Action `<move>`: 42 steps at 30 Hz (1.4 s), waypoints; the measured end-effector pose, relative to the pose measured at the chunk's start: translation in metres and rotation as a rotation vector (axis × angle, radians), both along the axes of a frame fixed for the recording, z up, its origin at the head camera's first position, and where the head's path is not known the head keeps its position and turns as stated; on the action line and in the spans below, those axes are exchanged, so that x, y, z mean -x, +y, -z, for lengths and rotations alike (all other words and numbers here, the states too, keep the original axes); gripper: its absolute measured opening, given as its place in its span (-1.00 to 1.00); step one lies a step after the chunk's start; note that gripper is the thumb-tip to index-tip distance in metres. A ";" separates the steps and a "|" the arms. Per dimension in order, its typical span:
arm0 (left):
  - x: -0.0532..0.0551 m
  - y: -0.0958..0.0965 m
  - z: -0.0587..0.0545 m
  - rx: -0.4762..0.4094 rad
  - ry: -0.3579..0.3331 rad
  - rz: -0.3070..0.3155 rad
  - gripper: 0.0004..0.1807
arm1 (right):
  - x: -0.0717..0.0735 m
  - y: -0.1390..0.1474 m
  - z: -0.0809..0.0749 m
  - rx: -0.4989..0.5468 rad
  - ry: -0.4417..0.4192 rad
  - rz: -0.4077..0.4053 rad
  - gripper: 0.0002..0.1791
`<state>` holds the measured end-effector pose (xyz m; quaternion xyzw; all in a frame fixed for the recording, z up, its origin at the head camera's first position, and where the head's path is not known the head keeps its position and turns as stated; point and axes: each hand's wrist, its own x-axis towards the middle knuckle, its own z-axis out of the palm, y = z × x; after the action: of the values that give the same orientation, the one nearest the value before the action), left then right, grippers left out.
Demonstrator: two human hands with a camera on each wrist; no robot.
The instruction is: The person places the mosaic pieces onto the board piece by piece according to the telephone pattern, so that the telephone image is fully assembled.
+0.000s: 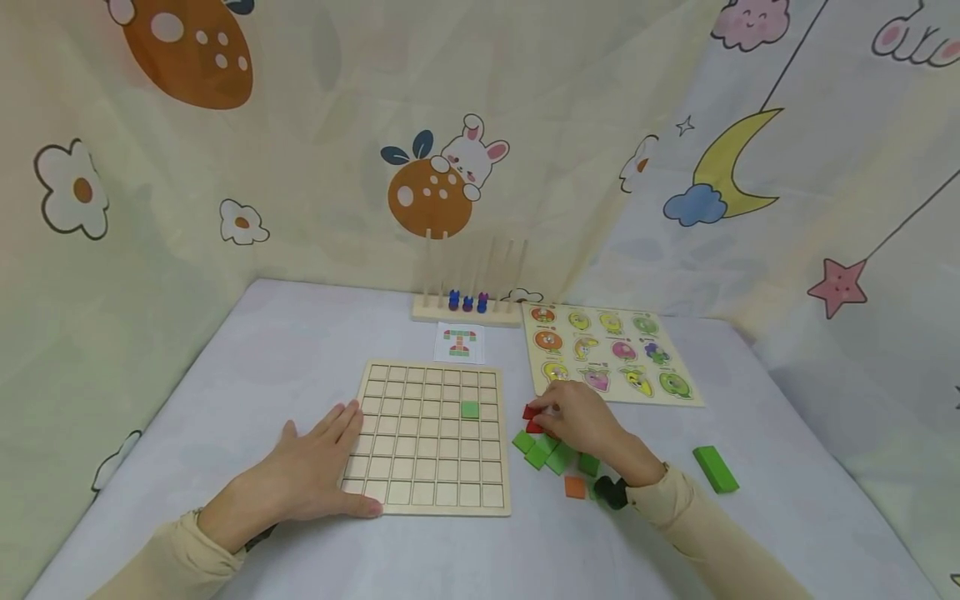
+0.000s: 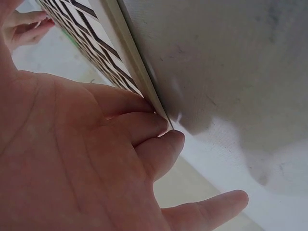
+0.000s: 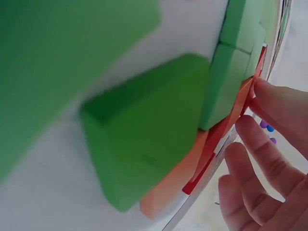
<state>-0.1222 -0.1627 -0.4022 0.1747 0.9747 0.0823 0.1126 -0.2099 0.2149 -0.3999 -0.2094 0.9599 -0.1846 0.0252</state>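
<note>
**Left hand on the grid board, right hand at the red blocks**

Head view: your left hand (image 1: 311,467) lies spread along the left side of the grid board (image 1: 416,447), with the thumb at its near corner. One green square (image 1: 469,409) sits in the board's third row from the far edge, one column in from the right. Your right hand (image 1: 585,419) is just right of the board, fingertips at the red blocks (image 1: 529,412). Green blocks (image 1: 561,458) and an orange block (image 1: 575,487) lie just nearer you; a long green block (image 1: 716,469) lies apart, farther right. Beyond the board are a picture card (image 1: 460,343) and a peg stand (image 1: 429,312); the fruit puzzle (image 1: 604,358) lies to their right.

Left wrist view: three of your fingertips meet the board's side — the little finger stands apart, stretched out.

Right wrist view: your thumb and a finger reach the red blocks, the other fingers loosely bent. You cannot tell here whether a block is pinched — the contact is too hidden.
</note>
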 end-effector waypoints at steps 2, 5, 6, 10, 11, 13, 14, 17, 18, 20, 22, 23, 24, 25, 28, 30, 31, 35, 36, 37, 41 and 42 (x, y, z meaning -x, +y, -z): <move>0.000 0.000 0.000 0.004 0.000 0.001 0.50 | 0.002 -0.001 0.001 -0.015 0.004 0.002 -0.77; 0.001 -0.001 0.001 0.003 0.002 0.003 0.51 | 0.006 -0.006 0.000 -0.043 0.012 0.004 -0.79; 0.001 -0.001 0.000 0.002 0.004 0.003 0.50 | 0.008 -0.008 -0.001 -0.057 0.019 -0.003 -0.79; 0.001 -0.001 0.000 0.007 0.020 0.010 0.49 | 0.013 -0.018 -0.006 -0.110 0.042 -0.001 -0.82; 0.001 -0.001 0.000 0.009 0.023 0.011 0.49 | 0.014 -0.020 -0.007 -0.125 0.045 0.004 -0.83; 0.001 -0.001 -0.001 0.012 0.026 0.014 0.49 | 0.016 -0.023 -0.007 -0.153 0.049 0.019 -0.86; 0.001 -0.001 -0.001 0.011 0.024 0.014 0.49 | 0.017 -0.024 -0.007 -0.164 0.046 0.027 -0.87; 0.001 -0.001 -0.001 0.010 0.022 0.014 0.49 | 0.018 -0.025 -0.007 -0.176 0.020 0.026 -0.87; 0.001 -0.001 -0.001 0.011 0.023 0.014 0.50 | 0.018 -0.025 -0.007 -0.171 0.011 0.011 -0.87; 0.001 -0.001 -0.001 0.010 0.023 0.015 0.50 | 0.019 -0.023 -0.006 -0.143 -0.014 -0.021 -0.84; 0.001 -0.001 0.000 0.010 0.025 0.016 0.50 | 0.019 -0.020 -0.005 -0.106 -0.021 -0.052 -0.78; 0.001 -0.001 0.000 0.008 0.023 0.015 0.50 | 0.019 -0.018 -0.004 -0.088 -0.024 -0.054 -0.75; 0.001 -0.001 0.000 0.005 0.018 0.014 0.50 | 0.019 -0.016 -0.004 -0.069 -0.029 -0.045 -0.74; 0.001 -0.001 0.000 0.003 0.016 0.014 0.50 | 0.019 -0.015 -0.004 -0.056 -0.033 -0.030 -0.73; 0.001 -0.001 0.000 0.001 0.009 0.011 0.50 | 0.019 -0.012 -0.004 -0.055 -0.037 0.018 -0.71; 0.001 -0.001 0.000 0.000 0.004 0.009 0.50 | 0.020 -0.012 -0.005 -0.066 -0.051 0.030 -0.66; 0.001 -0.001 0.000 0.000 0.004 0.008 0.51 | 0.020 -0.011 -0.005 -0.075 -0.054 0.028 -0.63; 0.001 -0.001 0.000 -0.003 -0.002 0.006 0.51 | 0.020 -0.012 -0.004 -0.101 -0.069 0.015 -0.59; 0.001 -0.001 0.000 -0.003 -0.002 0.006 0.51 | 0.020 -0.012 -0.004 -0.113 -0.068 0.012 -0.59; 0.001 0.000 0.000 -0.002 -0.003 0.005 0.51 | 0.019 -0.013 -0.004 -0.121 -0.065 0.009 -0.60; 0.001 0.000 0.000 0.001 -0.002 0.007 0.51 | 0.019 -0.015 -0.001 -0.147 -0.038 -0.028 -0.65; 0.001 0.000 0.000 0.001 -0.001 0.008 0.51 | 0.019 -0.015 -0.001 -0.145 -0.033 -0.036 -0.66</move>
<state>-0.1227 -0.1628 -0.4023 0.1783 0.9740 0.0815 0.1133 -0.2285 0.1996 -0.3992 -0.2210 0.9663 -0.1177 0.0592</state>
